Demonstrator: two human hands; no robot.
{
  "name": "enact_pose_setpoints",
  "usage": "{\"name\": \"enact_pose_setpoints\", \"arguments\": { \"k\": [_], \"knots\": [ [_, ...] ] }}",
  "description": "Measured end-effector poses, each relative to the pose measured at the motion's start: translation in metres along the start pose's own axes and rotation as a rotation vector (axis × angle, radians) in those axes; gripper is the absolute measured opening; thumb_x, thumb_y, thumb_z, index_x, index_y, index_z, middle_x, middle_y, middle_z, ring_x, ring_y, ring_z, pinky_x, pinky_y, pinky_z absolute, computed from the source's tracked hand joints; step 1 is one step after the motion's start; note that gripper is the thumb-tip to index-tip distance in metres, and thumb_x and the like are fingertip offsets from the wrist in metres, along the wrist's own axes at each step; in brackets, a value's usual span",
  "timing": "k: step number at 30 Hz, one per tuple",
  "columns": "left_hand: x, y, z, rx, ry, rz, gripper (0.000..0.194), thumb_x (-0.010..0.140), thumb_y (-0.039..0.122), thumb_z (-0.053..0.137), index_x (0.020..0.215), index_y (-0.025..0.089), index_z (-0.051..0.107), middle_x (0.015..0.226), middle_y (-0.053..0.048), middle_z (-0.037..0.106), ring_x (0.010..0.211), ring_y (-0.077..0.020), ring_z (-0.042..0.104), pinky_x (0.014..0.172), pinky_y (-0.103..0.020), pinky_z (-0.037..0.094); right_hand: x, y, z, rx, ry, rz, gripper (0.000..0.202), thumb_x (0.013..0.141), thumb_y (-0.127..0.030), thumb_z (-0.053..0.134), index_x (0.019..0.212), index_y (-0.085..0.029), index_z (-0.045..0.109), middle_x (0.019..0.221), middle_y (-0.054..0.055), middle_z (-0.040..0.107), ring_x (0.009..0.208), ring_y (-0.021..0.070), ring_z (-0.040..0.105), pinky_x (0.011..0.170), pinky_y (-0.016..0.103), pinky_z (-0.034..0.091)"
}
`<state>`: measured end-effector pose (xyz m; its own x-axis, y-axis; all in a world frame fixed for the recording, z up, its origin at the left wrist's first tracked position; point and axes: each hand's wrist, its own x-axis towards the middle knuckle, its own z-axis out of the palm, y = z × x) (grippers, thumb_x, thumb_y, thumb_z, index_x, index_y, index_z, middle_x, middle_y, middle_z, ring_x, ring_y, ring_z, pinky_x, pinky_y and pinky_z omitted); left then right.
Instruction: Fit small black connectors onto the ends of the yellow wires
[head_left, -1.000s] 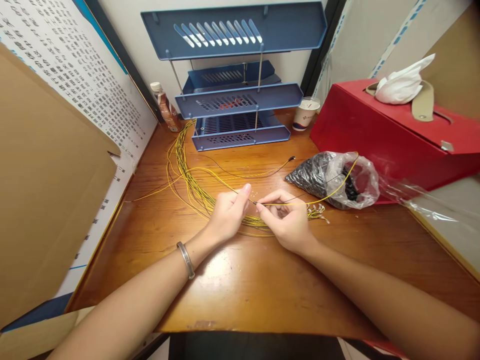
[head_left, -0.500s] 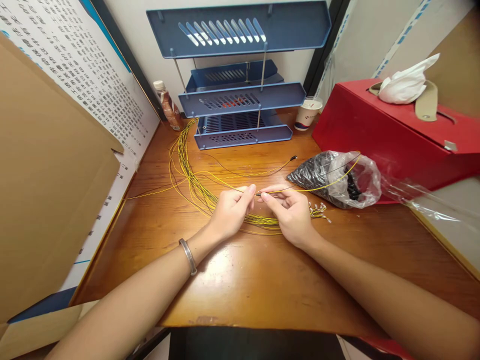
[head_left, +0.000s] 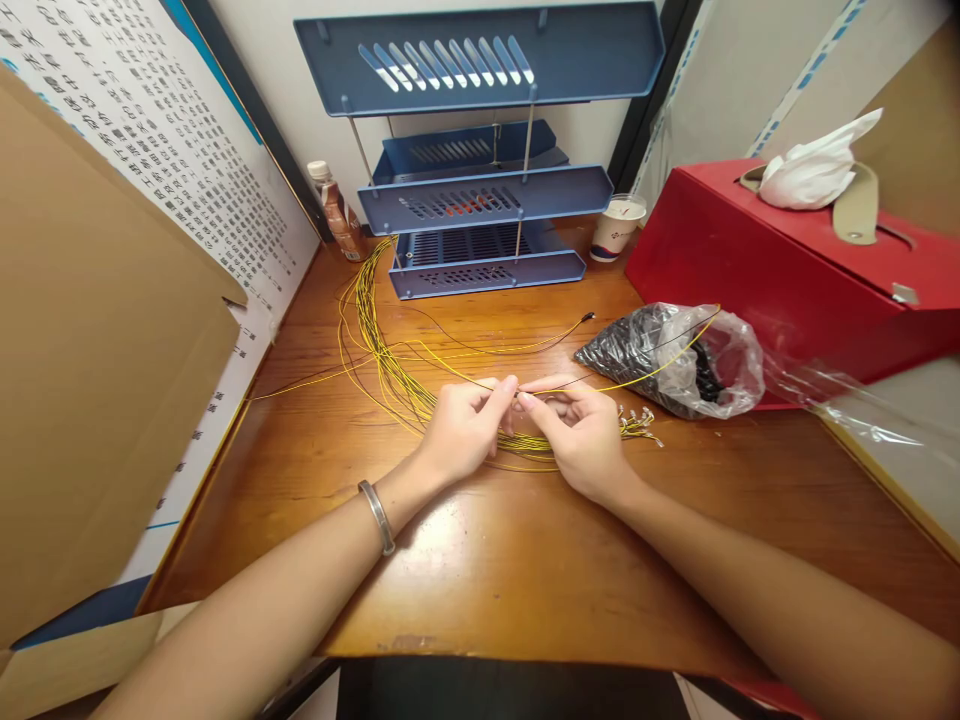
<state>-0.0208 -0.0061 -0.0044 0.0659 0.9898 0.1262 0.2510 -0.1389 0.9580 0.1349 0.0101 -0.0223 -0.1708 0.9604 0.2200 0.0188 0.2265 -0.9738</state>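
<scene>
My left hand (head_left: 463,428) pinches thin yellow and dark wire (head_left: 469,378) between thumb and index finger. Fingertip to fingertip with it, my right hand (head_left: 589,440) is closed on a small black connector (head_left: 517,394), mostly covered by the fingers. From the right hand a yellow wire (head_left: 660,370) and a dark one arch over a plastic bag (head_left: 634,345) of small black pieces. Beneath both hands curves a bundle of yellow and dark wires (head_left: 367,310). Its pale, clear-looking ends (head_left: 641,425) poke out right of my right hand. Farther back lies one wire's black tip (head_left: 587,317).
A blue tiered file rack (head_left: 487,275) stands at the back, between a drink bottle (head_left: 339,215) and a paper cup (head_left: 617,230). The red box (head_left: 750,270) with tissues bounds the right side. Cardboard (head_left: 112,350) and a printed sheet (head_left: 202,150) rise at left.
My fingertips have come closer together over the black connector, which is now more hidden. My left fingertips have shifted slightly right and down. The bundle and bag look unmoved.
</scene>
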Motion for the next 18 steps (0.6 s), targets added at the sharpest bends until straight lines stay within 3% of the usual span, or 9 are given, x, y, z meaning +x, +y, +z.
{"name": "enact_pose_setpoints", "arguments": {
  "k": [6,12,15,18],
  "knots": [
    [0.0012,0.0024,-0.0004,-0.125,0.069,-0.106,0.060,0.095,0.058,0.053,0.052,0.017,0.057,0.045,-0.001,0.057,0.031,-0.0091,0.047,0.037,-0.024,0.031,-0.0007,-0.0004,0.0005,-0.020,0.007,0.017,0.023,0.083,-0.036,0.071,0.089,-0.014,0.072,0.078,0.010,0.071,0.057,0.0144,0.061,0.048,0.025,0.039],
    [0.0062,-0.0002,-0.0035,-0.095,0.199,-0.012,0.059,0.096,0.055,0.055,0.051,0.018,0.056,0.041,0.001,0.052,0.034,-0.0081,0.043,0.040,-0.024,0.031,0.0005,-0.0021,0.0010,0.007,0.028,0.033,0.023,0.081,-0.036,0.072,0.089,-0.014,0.072,0.078,0.009,0.070,0.054,0.0126,0.057,0.046,0.024,0.035],
    [0.0055,-0.0021,-0.0037,-0.070,0.182,0.030,0.057,0.098,0.052,0.054,0.053,0.017,0.057,0.041,0.002,0.049,0.039,-0.0082,0.045,0.046,-0.024,0.035,0.0004,-0.0024,0.0005,-0.013,0.036,0.010,0.022,0.082,-0.035,0.072,0.089,-0.014,0.073,0.075,0.007,0.068,0.050,0.0097,0.050,0.044,0.024,0.031],
    [0.0030,-0.0006,-0.0025,-0.095,0.087,0.053,0.054,0.099,0.050,0.054,0.056,0.017,0.058,0.045,0.002,0.051,0.041,-0.0080,0.047,0.048,-0.024,0.038,-0.0002,-0.0036,0.0003,-0.040,0.009,-0.023,0.022,0.083,-0.034,0.072,0.091,-0.014,0.075,0.062,0.001,0.060,0.045,0.0073,0.039,0.042,0.023,0.026]
  ]
}}
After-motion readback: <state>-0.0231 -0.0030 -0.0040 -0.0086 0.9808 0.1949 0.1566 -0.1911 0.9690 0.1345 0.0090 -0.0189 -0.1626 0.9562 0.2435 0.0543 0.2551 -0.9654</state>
